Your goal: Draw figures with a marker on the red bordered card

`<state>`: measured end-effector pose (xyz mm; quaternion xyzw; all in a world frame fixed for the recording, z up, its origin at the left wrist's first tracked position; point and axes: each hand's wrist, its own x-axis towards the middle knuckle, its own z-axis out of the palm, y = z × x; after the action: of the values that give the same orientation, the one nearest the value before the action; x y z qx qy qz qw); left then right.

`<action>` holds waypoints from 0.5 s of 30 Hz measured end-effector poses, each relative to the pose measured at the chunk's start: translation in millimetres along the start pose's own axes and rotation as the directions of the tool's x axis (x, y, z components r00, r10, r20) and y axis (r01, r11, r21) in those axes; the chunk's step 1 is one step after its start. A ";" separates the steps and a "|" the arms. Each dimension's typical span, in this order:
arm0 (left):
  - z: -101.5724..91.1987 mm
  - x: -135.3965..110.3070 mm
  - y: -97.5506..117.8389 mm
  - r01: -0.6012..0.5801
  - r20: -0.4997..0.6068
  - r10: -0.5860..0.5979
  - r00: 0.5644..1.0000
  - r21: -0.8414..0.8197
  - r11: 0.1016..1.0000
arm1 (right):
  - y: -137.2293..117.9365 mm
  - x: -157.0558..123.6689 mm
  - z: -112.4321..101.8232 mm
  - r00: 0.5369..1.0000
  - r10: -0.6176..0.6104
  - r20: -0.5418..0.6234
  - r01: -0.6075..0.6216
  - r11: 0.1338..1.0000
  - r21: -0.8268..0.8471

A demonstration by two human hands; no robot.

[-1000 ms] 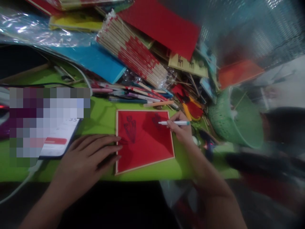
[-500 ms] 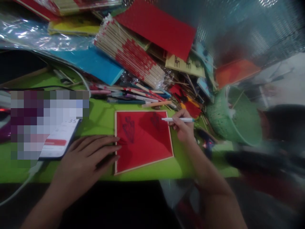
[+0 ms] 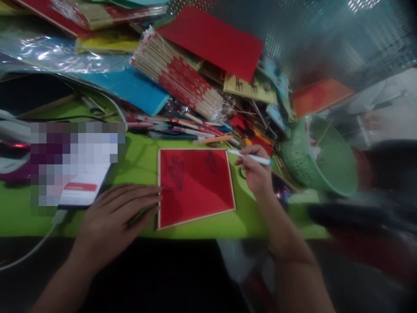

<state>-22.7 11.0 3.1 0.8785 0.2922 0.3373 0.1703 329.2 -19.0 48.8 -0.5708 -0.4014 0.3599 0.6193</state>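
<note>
A red panel (image 3: 198, 191) edged with thin pale wooden strips lies on the green table in front of me. Two dark drawn figures show on its upper part, one left and one right. My left hand (image 3: 120, 213) lies flat with fingers stretched, its fingertips touching the panel's left edge. A white marker (image 3: 256, 158) with a teal end is pinched in my right hand (image 3: 257, 171), just outside the panel's upper right corner. The marker's tip points left, close to that corner; whether it touches is too blurred to tell.
On the left a phone (image 3: 81, 187) with a white cable leans near my left hand. Pens (image 3: 182, 130), wrapped wooden sticks (image 3: 182, 74) and a red sheet (image 3: 215, 39) pile up behind the panel. A green basket (image 3: 321, 161) stands at right.
My right hand with the marker has drawn back to the right, away from the right-hand drawing. My left hand stays at the panel's left edge. The view has shifted slightly.
</note>
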 end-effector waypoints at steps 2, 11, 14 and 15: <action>0.5 -3.6 1.5 0.007 0.015 -0.007 1.000 0.012 1.000 | -4.4 -1.7 0.3 1.000 0.012 0.021 -0.011 1.000 -0.021; 0.9 -8.5 0.1 -0.046 0.090 0.036 0.995 0.121 0.992 | -6.3 -2.6 5.1 0.966 0.172 0.192 -0.138 0.975 -0.176; 1.2 -5.6 2.2 -0.063 0.072 0.053 0.996 0.140 0.988 | 3.2 -4.1 2.9 0.961 0.192 0.199 -0.153 0.968 -0.199; 1.3 -5.2 2.9 -0.059 0.067 0.050 0.996 0.135 0.989 | 6.2 -4.9 2.1 0.962 0.186 0.200 -0.146 0.970 -0.196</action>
<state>-23.8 5.4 1.1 0.9061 0.2851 0.2928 0.1094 325.3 -22.0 42.3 -0.6132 -0.4477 0.4333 0.4856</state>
